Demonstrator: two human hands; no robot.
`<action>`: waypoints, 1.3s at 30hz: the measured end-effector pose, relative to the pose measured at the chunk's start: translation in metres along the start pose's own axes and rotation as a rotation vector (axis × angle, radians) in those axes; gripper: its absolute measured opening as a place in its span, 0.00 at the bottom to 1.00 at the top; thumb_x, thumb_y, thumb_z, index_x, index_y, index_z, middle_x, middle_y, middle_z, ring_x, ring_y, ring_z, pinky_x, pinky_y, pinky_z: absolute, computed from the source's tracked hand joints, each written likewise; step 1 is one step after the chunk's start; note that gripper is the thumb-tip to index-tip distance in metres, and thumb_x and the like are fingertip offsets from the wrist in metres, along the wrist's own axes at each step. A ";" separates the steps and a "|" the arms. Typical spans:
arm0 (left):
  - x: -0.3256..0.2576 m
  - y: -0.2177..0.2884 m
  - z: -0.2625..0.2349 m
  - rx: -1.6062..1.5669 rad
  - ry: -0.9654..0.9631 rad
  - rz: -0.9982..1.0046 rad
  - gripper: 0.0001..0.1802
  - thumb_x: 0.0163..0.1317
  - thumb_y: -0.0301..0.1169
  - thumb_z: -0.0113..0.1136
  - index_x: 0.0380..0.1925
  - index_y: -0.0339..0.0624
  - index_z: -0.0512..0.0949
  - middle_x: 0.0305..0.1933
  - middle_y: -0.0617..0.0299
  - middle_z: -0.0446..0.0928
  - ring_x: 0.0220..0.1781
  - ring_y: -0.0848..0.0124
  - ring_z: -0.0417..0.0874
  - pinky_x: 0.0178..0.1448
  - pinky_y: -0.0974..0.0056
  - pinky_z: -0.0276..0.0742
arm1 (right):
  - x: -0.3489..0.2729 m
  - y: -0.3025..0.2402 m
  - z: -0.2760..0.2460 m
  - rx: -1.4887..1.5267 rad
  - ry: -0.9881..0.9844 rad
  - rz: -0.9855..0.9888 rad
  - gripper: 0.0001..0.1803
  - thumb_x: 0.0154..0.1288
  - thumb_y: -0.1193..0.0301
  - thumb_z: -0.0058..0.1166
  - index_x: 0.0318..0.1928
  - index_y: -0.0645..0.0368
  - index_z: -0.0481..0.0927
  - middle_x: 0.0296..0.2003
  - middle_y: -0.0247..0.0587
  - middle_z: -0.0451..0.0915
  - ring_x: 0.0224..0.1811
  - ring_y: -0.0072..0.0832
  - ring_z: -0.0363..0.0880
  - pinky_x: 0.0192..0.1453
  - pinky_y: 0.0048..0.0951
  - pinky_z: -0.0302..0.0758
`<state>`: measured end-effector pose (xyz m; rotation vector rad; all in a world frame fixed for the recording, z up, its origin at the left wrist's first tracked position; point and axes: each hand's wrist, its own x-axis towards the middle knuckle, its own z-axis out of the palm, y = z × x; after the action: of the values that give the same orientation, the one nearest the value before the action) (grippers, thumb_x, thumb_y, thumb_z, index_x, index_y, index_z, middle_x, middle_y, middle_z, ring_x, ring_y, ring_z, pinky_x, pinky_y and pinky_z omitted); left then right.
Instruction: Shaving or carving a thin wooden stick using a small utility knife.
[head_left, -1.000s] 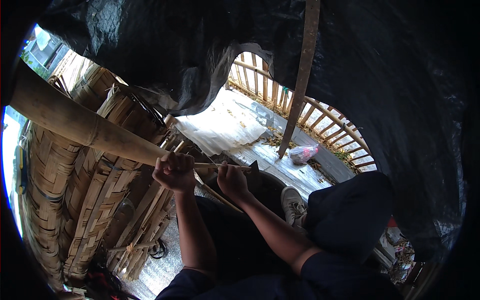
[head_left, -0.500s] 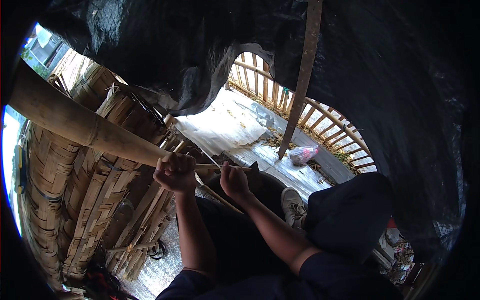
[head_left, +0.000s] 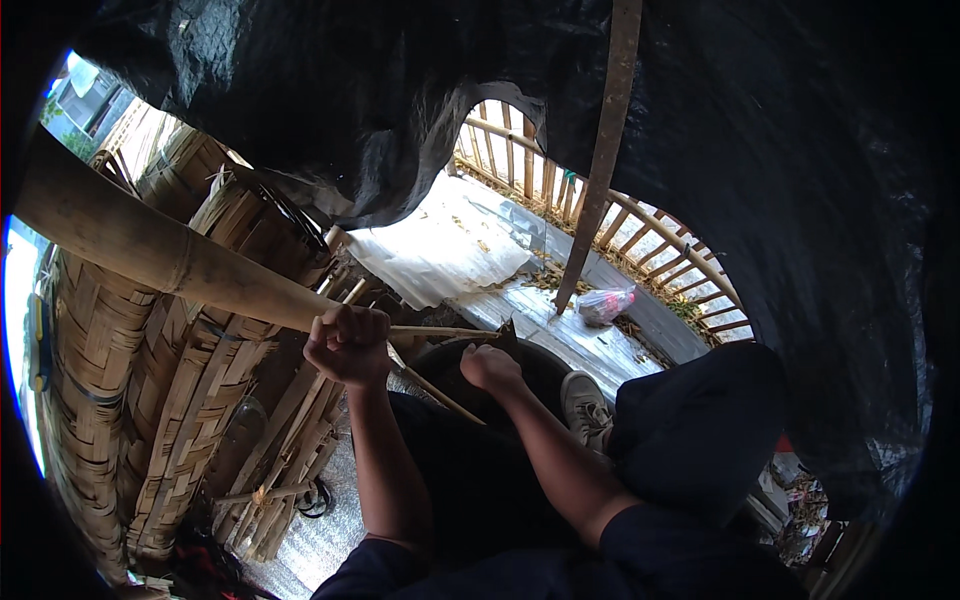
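My left hand is closed in a fist at the narrow end of a thick bamboo pole. A thin bamboo stick juts out of that fist to the right, roughly level. Just below the stick's far end, my right hand is closed with the knuckles up, apart from the stick. Whatever its fingers hold, if anything, is hidden. Beneath the right hand is a dark round thing, perhaps a tub, with a dark pointed piece rising at its rim.
Rolls of woven bamboo matting and split bamboo strips stand at the left. Black plastic sheeting hangs around. A flat upright bar, a plastic bag and a bamboo fence lie ahead. My shoe is near the right hand.
My right hand has dropped from the thin stick and moved slightly right. A thin pale strip that was by that hand no longer shows. The left hand has hardly moved.
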<state>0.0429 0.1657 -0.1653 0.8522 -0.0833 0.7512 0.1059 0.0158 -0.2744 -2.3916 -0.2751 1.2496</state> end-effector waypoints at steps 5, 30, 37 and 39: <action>0.001 -0.001 -0.005 -0.081 0.166 0.018 0.25 0.61 0.50 0.34 0.10 0.51 0.51 0.09 0.71 0.44 0.12 0.77 0.40 0.18 0.67 0.39 | 0.029 0.045 -0.045 -0.048 -0.030 0.110 0.30 0.66 0.55 0.30 0.57 0.64 0.71 0.59 0.54 0.69 0.65 0.45 0.64 0.66 0.38 0.62; 0.003 0.004 -0.009 0.003 0.249 0.117 0.24 0.61 0.48 0.37 0.10 0.51 0.51 0.11 0.71 0.45 0.12 0.78 0.42 0.17 0.68 0.40 | 0.077 0.062 0.032 0.252 0.229 -0.181 0.26 0.70 0.56 0.31 0.44 0.66 0.78 0.46 0.66 0.75 0.54 0.53 0.73 0.60 0.47 0.67; 0.004 -0.008 -0.002 -0.008 0.276 0.118 0.24 0.61 0.48 0.37 0.10 0.51 0.51 0.11 0.71 0.45 0.12 0.78 0.44 0.17 0.69 0.40 | 0.072 0.063 0.043 0.173 0.355 -0.216 0.27 0.70 0.56 0.31 0.41 0.67 0.78 0.39 0.64 0.78 0.50 0.56 0.75 0.57 0.49 0.69; 0.003 -0.006 -0.005 -0.005 0.305 0.123 0.24 0.61 0.48 0.37 0.10 0.51 0.51 0.11 0.71 0.45 0.12 0.78 0.44 0.17 0.69 0.40 | 0.064 0.045 0.039 0.196 0.423 -0.195 0.26 0.70 0.57 0.31 0.38 0.67 0.78 0.35 0.62 0.79 0.45 0.56 0.77 0.53 0.49 0.72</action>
<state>0.0480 0.1678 -0.1715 0.7242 0.1347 0.9882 0.1102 0.0100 -0.3612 -2.3223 -0.2346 0.6330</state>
